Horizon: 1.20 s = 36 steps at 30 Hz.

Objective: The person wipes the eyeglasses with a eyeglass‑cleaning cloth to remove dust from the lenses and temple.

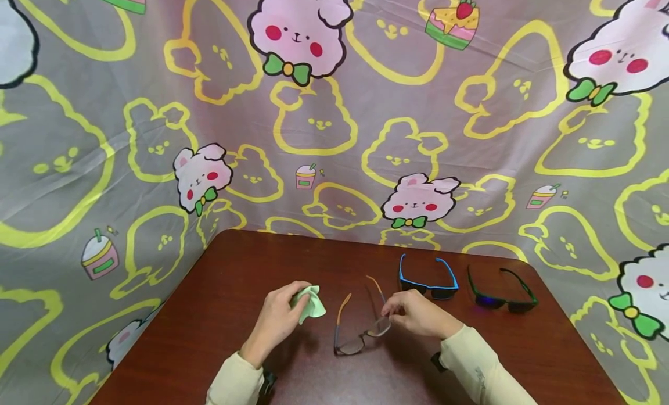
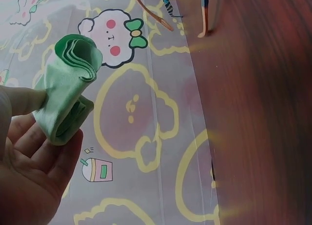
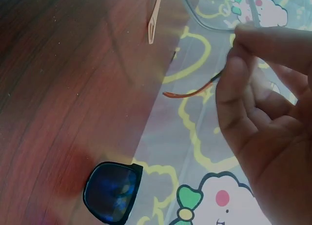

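A pair of clear eyeglasses with orange-tipped temples is pinched at one end of its frame by my right hand. Both temples are unfolded and point away from me. In the right wrist view, thumb and fingertips grip the frame beside a lens rim, and one orange temple tip sticks out past the fingers. To the left, my left hand holds a folded light green cloth between thumb and fingers. The cloth is apart from the eyeglasses.
Blue-framed sunglasses lie unfolded beyond my right hand. Farther right are dark sunglasses with green on the frame. Everything is over a brown wooden table, with a patterned cartoon curtain hanging behind and at the sides.
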{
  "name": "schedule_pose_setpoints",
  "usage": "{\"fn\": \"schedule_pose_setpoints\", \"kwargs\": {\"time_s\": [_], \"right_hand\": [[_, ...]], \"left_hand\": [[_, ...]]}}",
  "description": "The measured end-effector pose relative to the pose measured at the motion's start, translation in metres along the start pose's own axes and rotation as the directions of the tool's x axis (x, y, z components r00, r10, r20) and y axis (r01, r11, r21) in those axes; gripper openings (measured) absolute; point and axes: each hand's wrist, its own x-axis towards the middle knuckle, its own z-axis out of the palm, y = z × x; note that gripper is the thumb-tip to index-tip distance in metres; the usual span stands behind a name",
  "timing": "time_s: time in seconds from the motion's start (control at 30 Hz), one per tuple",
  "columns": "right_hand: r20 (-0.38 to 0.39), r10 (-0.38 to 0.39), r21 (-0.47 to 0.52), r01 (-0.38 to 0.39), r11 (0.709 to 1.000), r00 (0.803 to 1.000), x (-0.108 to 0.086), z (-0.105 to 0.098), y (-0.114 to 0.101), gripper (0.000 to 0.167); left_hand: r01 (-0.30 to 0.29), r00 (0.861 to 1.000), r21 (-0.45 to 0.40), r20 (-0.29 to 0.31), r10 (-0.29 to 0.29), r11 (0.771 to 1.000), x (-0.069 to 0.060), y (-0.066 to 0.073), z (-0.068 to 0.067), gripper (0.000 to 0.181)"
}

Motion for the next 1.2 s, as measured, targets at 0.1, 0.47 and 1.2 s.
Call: {"fn": "schedule_pose_setpoints", "kwargs": {"time_s": [0.1,0.47,1.2], "right_hand": [[0.014,-0.016,-0.003,0.016,1.000,1.000,-0.004,-0.002,-0.002,0.017],[-0.017,0.146,0.217,-0.139,0.966,0.989,-0.018,-0.009,-0.009,0.013],[-0.260,0.573,0.698,-0.259,0.667,0.777,-0.045,-0.035,-0.042,0.026]], "left_hand": [[0.000,1.000,-0.003,0.000,0.000,1.000,-0.001,0.001,0.000,0.017],[-0.017,0.999,0.006,-0.036,0.017,1.000,-0.003,0.001,-0.001,0.019],[-0.050,0.996,-0.269,-0.091,0.026,0.962,0.003,0.025,0.007,0.028]]}}
